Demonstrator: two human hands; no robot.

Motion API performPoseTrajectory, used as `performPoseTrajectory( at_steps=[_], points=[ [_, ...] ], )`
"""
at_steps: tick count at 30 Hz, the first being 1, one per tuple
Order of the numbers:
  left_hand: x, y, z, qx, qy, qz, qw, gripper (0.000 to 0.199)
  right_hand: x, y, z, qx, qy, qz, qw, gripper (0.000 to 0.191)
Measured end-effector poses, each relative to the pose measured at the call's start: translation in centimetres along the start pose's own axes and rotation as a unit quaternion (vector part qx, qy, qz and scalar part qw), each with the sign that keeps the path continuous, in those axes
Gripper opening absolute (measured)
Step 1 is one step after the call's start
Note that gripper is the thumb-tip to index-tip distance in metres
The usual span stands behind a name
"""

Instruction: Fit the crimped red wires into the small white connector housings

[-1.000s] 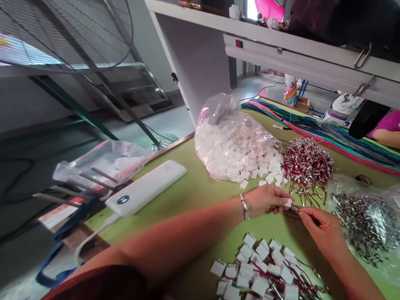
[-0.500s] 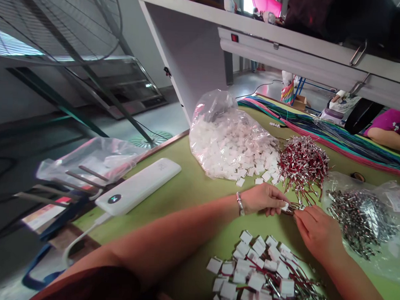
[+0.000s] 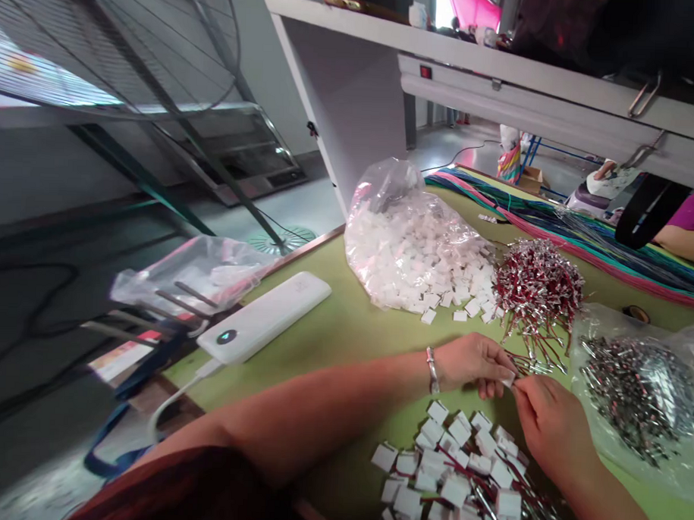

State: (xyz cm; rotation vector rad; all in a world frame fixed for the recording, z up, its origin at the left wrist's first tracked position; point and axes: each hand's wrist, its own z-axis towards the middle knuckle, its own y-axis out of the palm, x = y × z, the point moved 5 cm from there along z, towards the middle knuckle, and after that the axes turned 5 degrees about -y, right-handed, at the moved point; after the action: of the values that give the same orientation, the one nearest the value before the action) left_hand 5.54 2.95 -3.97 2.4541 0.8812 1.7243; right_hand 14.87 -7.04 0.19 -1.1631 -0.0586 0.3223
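Observation:
Between the fingertips of my left hand (image 3: 473, 364) is a small white connector housing (image 3: 508, 381). My right hand (image 3: 551, 420) is closed in a pinch right against the housing's end; a wire between its fingers is mostly hidden. Just beyond both hands lie loose dark red wires with metal tips (image 3: 528, 365), spilling from a large bundle of crimped wires (image 3: 539, 286). Below my hands is a heap of white connectors with red and dark wires attached (image 3: 456, 487).
A clear bag of white housings (image 3: 404, 243) spills onto the green table (image 3: 298, 349). To the right lies a bag of small metal parts (image 3: 632, 399). A white power bank (image 3: 265, 318) with a cable sits left. Long coloured wires (image 3: 564, 222) run along the back.
My right hand has left the loose wires and come up against the housing in my left hand. The whole view has shifted slightly, so things appear further right.

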Motion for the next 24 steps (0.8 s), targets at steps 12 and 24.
performPoseTrajectory(
  at_steps=[12, 24],
  points=[
    [7.5, -4.8, -2.7, 0.332, 0.025, 0.631, 0.701, 0.037, -0.6, 1.5, -0.4, -0.128, 0.064, 0.167, 0.976, 0.018],
    [5.4, -5.1, -0.8, 0.272, 0.011, 0.671, 0.690, 0.018, 2.1, 2.7, 2.0, -0.067, 0.101, -0.022, 0.992, 0.020]
  ],
)
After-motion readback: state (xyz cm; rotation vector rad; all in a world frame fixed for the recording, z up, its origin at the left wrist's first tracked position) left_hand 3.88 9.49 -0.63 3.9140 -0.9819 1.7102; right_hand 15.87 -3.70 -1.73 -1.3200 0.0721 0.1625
